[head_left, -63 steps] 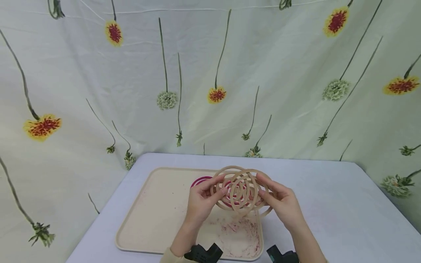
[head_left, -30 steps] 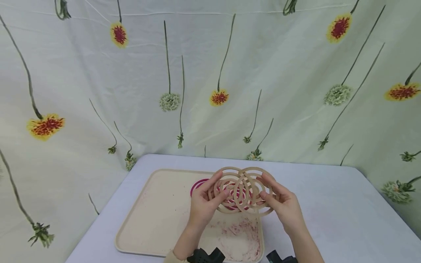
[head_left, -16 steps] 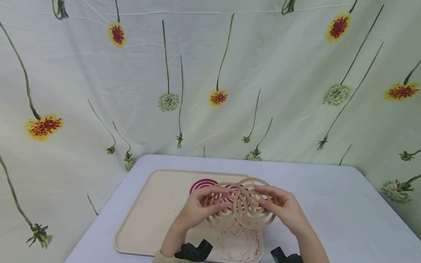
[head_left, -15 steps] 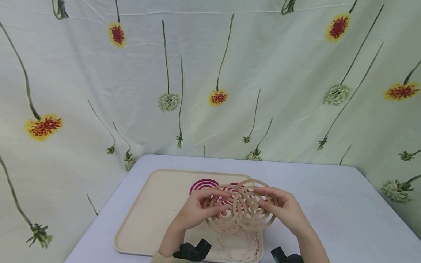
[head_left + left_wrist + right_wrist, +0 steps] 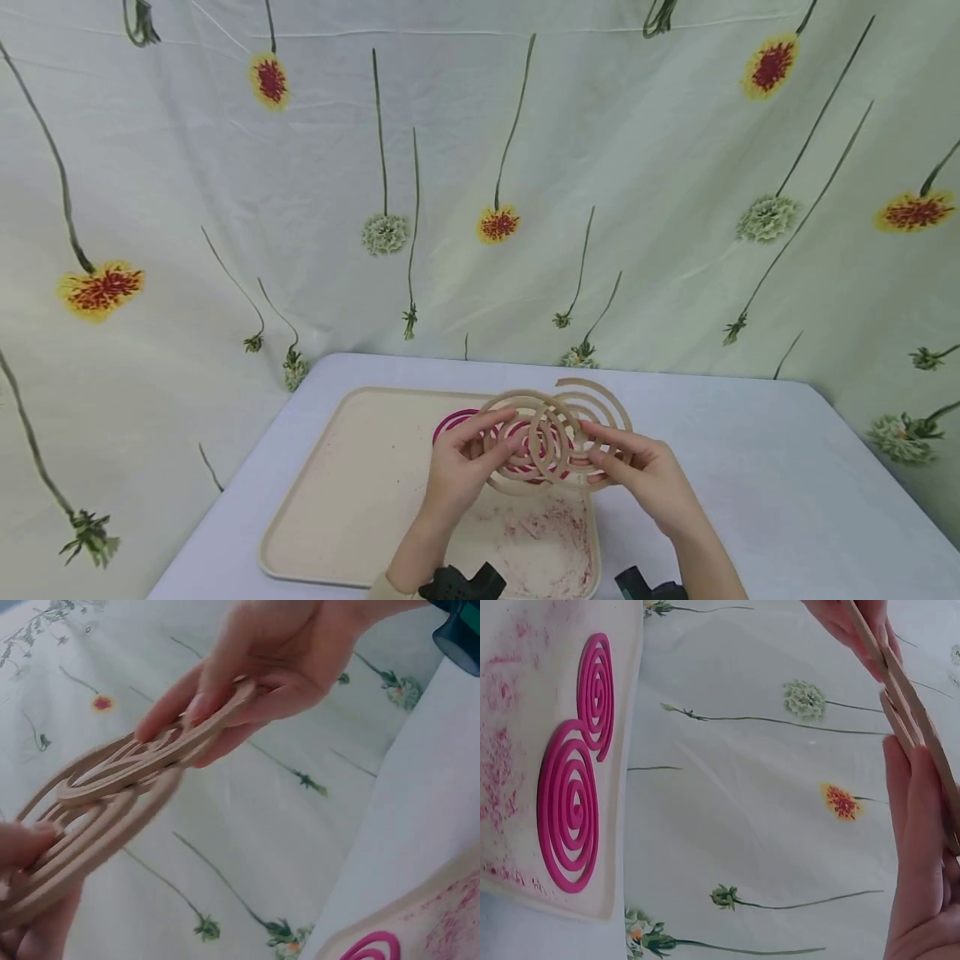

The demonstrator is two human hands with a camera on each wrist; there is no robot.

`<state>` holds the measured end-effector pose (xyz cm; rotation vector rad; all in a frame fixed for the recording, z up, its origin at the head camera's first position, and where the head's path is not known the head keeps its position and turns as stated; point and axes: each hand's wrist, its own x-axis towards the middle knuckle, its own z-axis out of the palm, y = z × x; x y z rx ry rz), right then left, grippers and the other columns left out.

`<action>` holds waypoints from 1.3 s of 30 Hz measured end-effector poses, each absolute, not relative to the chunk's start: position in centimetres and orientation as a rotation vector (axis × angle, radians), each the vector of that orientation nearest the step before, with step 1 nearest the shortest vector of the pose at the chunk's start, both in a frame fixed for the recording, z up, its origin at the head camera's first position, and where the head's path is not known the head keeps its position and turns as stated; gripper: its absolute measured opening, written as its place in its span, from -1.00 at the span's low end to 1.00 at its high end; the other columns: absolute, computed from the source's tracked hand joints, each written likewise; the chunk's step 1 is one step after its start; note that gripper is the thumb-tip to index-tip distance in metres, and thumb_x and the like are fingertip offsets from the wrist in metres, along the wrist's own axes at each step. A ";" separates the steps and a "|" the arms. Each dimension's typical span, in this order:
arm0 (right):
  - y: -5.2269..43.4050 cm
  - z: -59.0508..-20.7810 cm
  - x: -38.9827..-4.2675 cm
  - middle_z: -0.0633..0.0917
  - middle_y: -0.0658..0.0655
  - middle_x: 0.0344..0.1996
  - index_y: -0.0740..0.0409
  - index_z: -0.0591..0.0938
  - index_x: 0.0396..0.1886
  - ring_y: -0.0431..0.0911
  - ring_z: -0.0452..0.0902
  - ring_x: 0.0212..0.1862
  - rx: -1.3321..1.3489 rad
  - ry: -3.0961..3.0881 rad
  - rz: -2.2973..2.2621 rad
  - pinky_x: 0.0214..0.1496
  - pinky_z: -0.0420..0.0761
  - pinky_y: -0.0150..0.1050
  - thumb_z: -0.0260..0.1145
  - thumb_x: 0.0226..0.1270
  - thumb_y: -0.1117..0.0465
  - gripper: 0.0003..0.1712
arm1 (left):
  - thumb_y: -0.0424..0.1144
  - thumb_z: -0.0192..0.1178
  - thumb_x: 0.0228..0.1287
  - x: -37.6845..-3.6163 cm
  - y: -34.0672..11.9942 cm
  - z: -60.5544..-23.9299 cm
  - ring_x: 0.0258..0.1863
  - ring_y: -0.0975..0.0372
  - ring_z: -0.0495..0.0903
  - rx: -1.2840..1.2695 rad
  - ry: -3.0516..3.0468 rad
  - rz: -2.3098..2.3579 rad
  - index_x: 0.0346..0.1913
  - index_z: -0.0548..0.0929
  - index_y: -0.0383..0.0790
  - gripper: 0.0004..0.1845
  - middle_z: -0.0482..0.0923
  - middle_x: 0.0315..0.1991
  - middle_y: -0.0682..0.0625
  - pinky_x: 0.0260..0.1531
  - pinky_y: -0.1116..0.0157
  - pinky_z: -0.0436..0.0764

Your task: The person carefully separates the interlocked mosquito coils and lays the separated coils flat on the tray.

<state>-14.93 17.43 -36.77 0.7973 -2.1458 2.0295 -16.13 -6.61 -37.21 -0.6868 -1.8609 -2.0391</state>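
Observation:
Two tan mosquito coils, overlapping and apparently interlinked, are held up between the two hands above the tray. The left hand (image 5: 457, 471) pinches the left coil between thumb and fingers. On the other side, the right hand (image 5: 647, 471) pinches the right coil (image 5: 603, 388), whose outer end sticks out at the top. In the left wrist view the upper coil (image 5: 187, 746) lies across the lower coil (image 5: 90, 859), seen at a slant. The right wrist view shows the pair nearly edge-on. How their inner turns cross is hard to tell.
A beige tray (image 5: 337, 500) lies on the white table (image 5: 750, 467), with reddish stains at its near right corner. Two pink coils rest on it, a lower one (image 5: 575, 814) and an upper one (image 5: 596, 694) in the right wrist view. A flowered cloth (image 5: 450, 167) hangs behind.
Since half a second ago, the left hand and both tan coils have risen. The right coil has tipped up, its outer end now standing away at the top. The right hand has barely moved.

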 end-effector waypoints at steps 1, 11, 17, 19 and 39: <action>17.1 -36.8 -14.9 0.65 -0.04 -0.05 0.39 0.49 0.16 -0.12 0.65 -0.27 0.736 -2.098 2.057 -0.27 0.67 -0.16 0.17 0.33 0.40 -0.60 | -0.46 0.30 0.11 -16.1 -6.2 -37.3 -0.58 0.38 0.25 -0.638 -1.816 -2.042 -0.03 0.63 -0.42 -0.68 0.48 -0.43 0.02 -0.61 0.57 0.30; 15.6 -36.9 -15.0 0.59 -0.06 0.03 0.30 0.33 0.32 -0.20 0.61 -0.08 0.457 -1.817 2.107 -0.16 0.64 -0.26 0.07 0.43 0.32 -0.51 | -0.51 0.09 0.29 -16.2 -5.2 -37.5 -0.40 0.32 0.28 -0.859 -1.710 -2.006 0.35 0.29 -0.31 -0.44 0.30 -0.43 -0.06 -0.47 0.54 0.38; 17.9 -36.5 -15.0 0.63 -0.05 0.01 0.36 0.44 0.22 -0.13 0.64 -0.11 0.772 -1.978 2.089 -0.19 0.66 -0.19 0.05 0.41 0.42 -0.60 | -0.51 0.15 0.24 -16.6 -7.8 -37.0 -0.39 0.28 0.49 -1.128 -1.801 -2.090 0.24 0.38 -0.47 -0.51 0.53 -0.19 -0.20 -0.40 0.41 0.62; 18.9 -36.4 -15.0 0.64 -0.01 -0.03 0.36 0.50 0.15 -0.09 0.67 -0.18 0.934 -2.048 2.050 -0.26 0.67 -0.15 0.07 0.35 0.49 -0.62 | -0.54 0.18 0.19 -16.6 -8.8 -36.9 -0.48 0.25 0.54 -1.249 -1.896 -2.104 0.17 0.44 -0.51 -0.55 0.56 -0.16 -0.27 -0.47 0.32 0.65; 18.6 -36.3 -14.7 0.57 -0.02 0.10 0.35 0.45 0.22 -0.16 0.53 -0.38 0.876 -2.090 1.920 -0.32 0.67 -0.23 0.16 0.29 0.50 -0.52 | -0.52 0.22 0.16 -16.3 -8.4 -37.0 -0.51 0.31 0.55 -1.044 -1.998 -2.081 0.08 0.52 -0.53 -0.61 0.61 -0.27 -0.31 -0.52 0.35 0.64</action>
